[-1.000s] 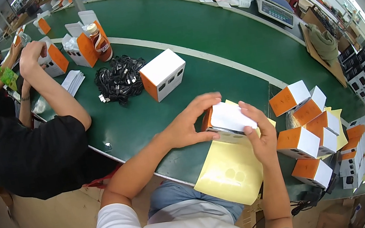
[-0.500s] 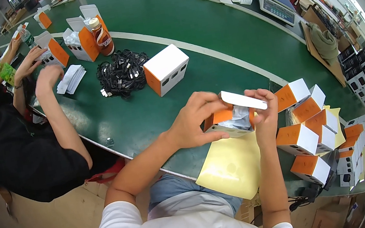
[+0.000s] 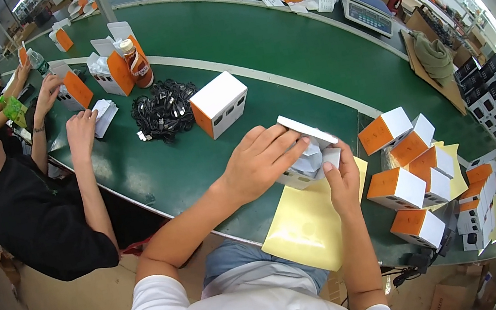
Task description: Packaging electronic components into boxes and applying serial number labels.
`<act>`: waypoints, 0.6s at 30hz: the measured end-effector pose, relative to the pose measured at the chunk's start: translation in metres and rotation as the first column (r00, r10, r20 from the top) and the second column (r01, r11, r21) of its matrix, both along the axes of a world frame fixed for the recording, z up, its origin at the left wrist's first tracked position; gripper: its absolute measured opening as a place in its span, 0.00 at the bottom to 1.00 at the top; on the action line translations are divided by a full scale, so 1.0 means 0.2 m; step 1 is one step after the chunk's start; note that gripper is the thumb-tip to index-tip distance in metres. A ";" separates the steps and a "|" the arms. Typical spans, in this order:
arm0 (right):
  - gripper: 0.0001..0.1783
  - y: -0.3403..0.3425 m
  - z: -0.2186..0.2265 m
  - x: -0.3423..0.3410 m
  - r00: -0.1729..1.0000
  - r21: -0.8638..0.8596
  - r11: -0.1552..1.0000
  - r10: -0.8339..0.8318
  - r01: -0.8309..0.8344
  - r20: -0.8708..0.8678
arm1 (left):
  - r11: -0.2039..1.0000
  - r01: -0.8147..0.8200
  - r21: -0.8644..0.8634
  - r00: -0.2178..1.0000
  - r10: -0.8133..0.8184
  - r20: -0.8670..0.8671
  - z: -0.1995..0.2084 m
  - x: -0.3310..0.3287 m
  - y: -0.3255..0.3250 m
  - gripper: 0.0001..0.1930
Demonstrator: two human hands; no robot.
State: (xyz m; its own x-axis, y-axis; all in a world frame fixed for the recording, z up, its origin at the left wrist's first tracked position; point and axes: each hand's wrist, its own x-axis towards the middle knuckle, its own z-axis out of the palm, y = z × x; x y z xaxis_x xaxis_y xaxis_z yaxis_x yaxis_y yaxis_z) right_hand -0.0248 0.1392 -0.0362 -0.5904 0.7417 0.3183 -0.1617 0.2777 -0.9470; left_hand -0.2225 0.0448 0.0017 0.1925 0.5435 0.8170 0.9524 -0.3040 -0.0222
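A small white and orange cardboard box [image 3: 295, 180] is held up over the green table, its lid flap [image 3: 307, 130] raised. Inside it a crinkled silvery-white plastic bag [image 3: 309, 161] shows. My left hand [image 3: 260, 165] grips the box's left side, its fingers reaching across the opening, tips at the bag. On the other side my right hand [image 3: 343, 178] is closed on the box, thumb on a small white inner flap. The box's orange side is mostly hidden by my left hand. Below lies a yellow sheet [image 3: 304, 228] at the table's edge.
Several boxes [image 3: 396, 188] stand to the right. A closed box [image 3: 219, 103] and a tangle of black cables [image 3: 164, 110] lie ahead left, near a brown bottle [image 3: 137, 63]. At left a co-worker [image 3: 39, 212] handles folded papers [image 3: 104, 116]. A scale [image 3: 365, 11] stands far right.
The box has tilted and shifted slightly left and nearer. My left fingers have moved over its opening. The co-worker's near hand has come down onto the folded papers.
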 end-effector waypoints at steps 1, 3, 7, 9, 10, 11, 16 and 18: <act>0.31 0.00 -0.03 0.01 1.000 -0.009 1.000 0.013 -0.013 -0.021 | 1.000 0.000 -0.001 1.000 0.000 -0.009 0.01 0.01 0.00 0.14; 0.33 0.01 -0.04 0.01 0.998 -0.050 0.999 0.019 -0.022 -0.067 | 0.984 0.041 -0.171 0.999 -0.039 0.018 0.03 0.01 0.00 0.14; 0.33 0.00 -0.01 0.00 0.998 -0.013 0.999 0.039 -0.040 -0.057 | 0.939 0.239 -0.246 0.946 -0.282 -0.158 0.14 -0.04 0.06 0.11; 0.34 0.01 -0.02 0.01 1.000 -0.034 0.999 0.016 -0.017 -0.010 | 0.749 0.081 -0.657 0.894 -0.346 -0.284 0.18 -0.06 0.05 0.13; 0.34 0.01 -0.02 0.01 1.000 -0.036 0.999 0.010 -0.011 -0.014 | 0.748 0.083 -0.658 0.891 -0.351 -0.287 0.19 -0.07 0.04 0.13; 0.34 0.02 -0.03 0.01 0.998 0.000 1.000 -0.005 0.005 -0.057 | 0.723 0.197 -0.662 0.906 -0.393 -0.160 0.19 -0.08 0.03 0.15; 0.31 0.01 -0.09 -0.05 0.959 0.117 0.992 -0.021 0.057 -0.284 | 0.782 0.273 -0.560 0.917 -0.387 -0.094 0.15 -0.06 -0.02 0.18; 0.26 0.00 -0.09 -0.04 0.985 0.320 0.944 -0.030 0.084 -0.171 | 0.759 0.242 -0.604 0.930 -0.359 -0.079 0.16 -0.03 -0.02 0.17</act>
State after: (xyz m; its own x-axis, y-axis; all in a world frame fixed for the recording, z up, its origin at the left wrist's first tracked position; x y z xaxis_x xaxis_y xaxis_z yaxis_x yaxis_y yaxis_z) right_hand -0.0337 0.1397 -0.0537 -0.4708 0.6125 0.6350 -0.2795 0.5791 -0.7658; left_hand -0.2279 0.0399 0.0331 0.5370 0.7868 0.3043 0.8059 -0.5850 0.0906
